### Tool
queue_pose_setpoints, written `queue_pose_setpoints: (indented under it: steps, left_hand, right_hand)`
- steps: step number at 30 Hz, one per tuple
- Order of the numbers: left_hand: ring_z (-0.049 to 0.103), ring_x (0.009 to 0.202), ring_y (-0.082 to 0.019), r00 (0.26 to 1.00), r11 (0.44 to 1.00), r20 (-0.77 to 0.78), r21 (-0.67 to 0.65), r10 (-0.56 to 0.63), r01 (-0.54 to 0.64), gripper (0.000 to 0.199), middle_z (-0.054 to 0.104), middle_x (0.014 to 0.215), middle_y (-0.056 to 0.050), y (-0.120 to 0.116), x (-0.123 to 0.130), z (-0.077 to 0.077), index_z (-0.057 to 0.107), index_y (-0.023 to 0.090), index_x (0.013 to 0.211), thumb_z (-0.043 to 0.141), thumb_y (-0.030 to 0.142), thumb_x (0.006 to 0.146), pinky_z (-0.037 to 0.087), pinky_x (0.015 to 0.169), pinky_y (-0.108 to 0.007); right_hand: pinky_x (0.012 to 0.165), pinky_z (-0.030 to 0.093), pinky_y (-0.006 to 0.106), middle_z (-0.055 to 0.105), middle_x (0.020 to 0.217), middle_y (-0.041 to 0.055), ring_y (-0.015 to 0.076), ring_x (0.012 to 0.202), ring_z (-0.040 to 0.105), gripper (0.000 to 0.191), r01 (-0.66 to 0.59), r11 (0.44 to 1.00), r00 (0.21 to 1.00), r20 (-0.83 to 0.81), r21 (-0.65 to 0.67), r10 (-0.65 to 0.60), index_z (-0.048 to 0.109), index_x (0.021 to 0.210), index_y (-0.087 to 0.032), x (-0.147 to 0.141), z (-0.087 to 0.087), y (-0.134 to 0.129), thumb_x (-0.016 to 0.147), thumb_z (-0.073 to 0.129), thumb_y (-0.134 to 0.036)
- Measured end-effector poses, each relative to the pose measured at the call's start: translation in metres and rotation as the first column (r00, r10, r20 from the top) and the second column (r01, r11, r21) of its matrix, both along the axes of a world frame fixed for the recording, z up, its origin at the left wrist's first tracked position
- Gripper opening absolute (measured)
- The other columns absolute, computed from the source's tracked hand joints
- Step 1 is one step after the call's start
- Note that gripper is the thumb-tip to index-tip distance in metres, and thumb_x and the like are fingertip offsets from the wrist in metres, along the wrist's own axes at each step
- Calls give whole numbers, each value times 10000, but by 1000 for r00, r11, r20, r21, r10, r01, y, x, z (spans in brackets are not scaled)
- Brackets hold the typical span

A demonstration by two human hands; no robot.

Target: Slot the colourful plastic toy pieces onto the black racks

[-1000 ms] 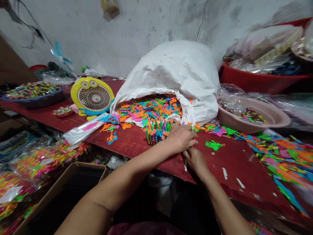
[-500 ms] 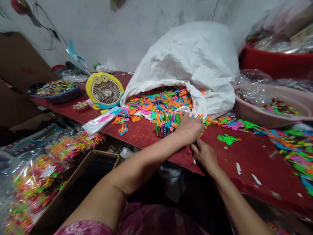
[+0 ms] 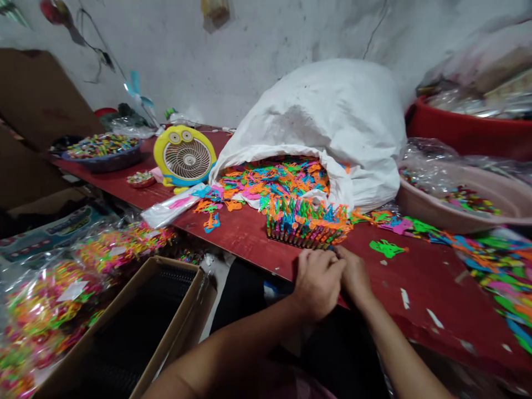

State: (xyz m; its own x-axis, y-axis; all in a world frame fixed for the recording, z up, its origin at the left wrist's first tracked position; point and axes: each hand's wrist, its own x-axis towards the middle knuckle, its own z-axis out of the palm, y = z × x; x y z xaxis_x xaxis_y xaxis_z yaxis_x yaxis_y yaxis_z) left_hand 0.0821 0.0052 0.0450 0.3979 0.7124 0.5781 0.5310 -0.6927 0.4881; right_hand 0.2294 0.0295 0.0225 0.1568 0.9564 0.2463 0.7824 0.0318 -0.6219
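Observation:
My left hand [image 3: 318, 282] is at the front edge of the red table, its fingers curled against my right hand [image 3: 354, 274]. The right hand is closed too, with its thumb side against the left fingertips. Something small and dark shows between them, but I cannot make out what it is. Just beyond both hands stands a dense block of upright small plastic toy pieces [image 3: 307, 219] in orange, green, blue and pink, lined up in rows with dark lower ends. Behind it, a white sack [image 3: 328, 111] lies with its mouth open, full of loose flat plastic pieces [image 3: 274, 180].
A yellow fan [image 3: 187, 156] stands left of the sack, near a blue basin [image 3: 106, 160] of small parts. On the right are a pink basin [image 3: 469, 191] and scattered plastic pieces [image 3: 494, 260]. A cardboard box [image 3: 155, 332] with black contents and bagged pieces [image 3: 62, 310] lie lower left.
My left hand has come back from over the block of toy pieces to the table edge, beside my right hand. More of the block now shows. The view has shifted slightly.

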Motion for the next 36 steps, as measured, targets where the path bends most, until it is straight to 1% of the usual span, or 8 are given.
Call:
queue_pose_setpoints:
  steps: [5,14,19,24,27,31,33,36]
  left_hand:
    - [565,1081,-270,988,969,39,-205,149,-138,283,644,1149,-97,17,-6,-19,642,241,1158,542,241,893,414,928,-453]
    - [598,1009,-253,953,912,94,-330,289,-244,136,649,980,-59,32,-12,-22,613,205,946,661,282,845,423,892,-423]
    - [600,930,-247,890,863,135,-342,436,-371,326,596,937,-45,29,-35,-31,555,196,920,764,375,745,468,863,-435]
    - [568,1135,-303,805,842,276,-306,525,-444,915,504,1284,-170,24,-45,-42,357,144,1393,810,476,670,475,990,-491]
    - [422,1354,-368,825,857,256,-268,503,-440,1148,325,1497,-249,25,-39,-44,131,117,1525,803,497,675,382,1116,-519]
    - [234,1470,-388,860,869,170,-222,482,-443,1103,210,1576,-254,33,-36,-45,75,105,1545,751,436,740,279,1185,-543]
    - [258,1464,-380,867,872,155,-227,473,-435,1061,248,1567,-241,36,-39,-45,93,111,1548,735,376,746,298,1181,-532]
    - [329,1432,-368,872,870,152,-255,466,-421,1031,321,1538,-221,41,-44,-46,118,133,1551,722,312,735,350,1157,-510]
  right_hand:
    - [575,271,268,717,850,84,180,691,607,307,161,983,935,332,-83,-125,682,975,-198,-11,6,0,967,421,-360]
    - [689,408,274,694,989,86,207,907,653,241,78,993,875,483,-89,-25,647,1076,-193,-36,11,-19,971,441,-261]
    - [696,434,290,701,982,115,216,870,666,349,31,999,880,474,-17,-19,585,1271,-130,-68,-3,-40,969,432,-210]
    - [697,422,273,691,828,69,195,788,652,258,-89,987,915,402,132,29,678,1083,-182,-79,-18,-60,911,491,-135]
    - [689,438,270,682,826,58,193,782,642,214,-240,967,939,273,80,211,695,951,-189,-64,-13,-64,870,509,-120]
    - [742,482,258,716,914,52,168,838,658,271,-428,901,903,-9,69,430,700,1055,-207,-16,7,-56,907,473,-189]
    - [805,493,279,728,975,56,172,889,666,271,-332,939,937,-87,91,339,709,1056,-218,20,17,-45,924,474,-250]
    - [842,495,333,728,995,72,208,918,662,267,-22,992,998,-49,127,29,718,1000,-204,84,26,-23,903,501,-325]
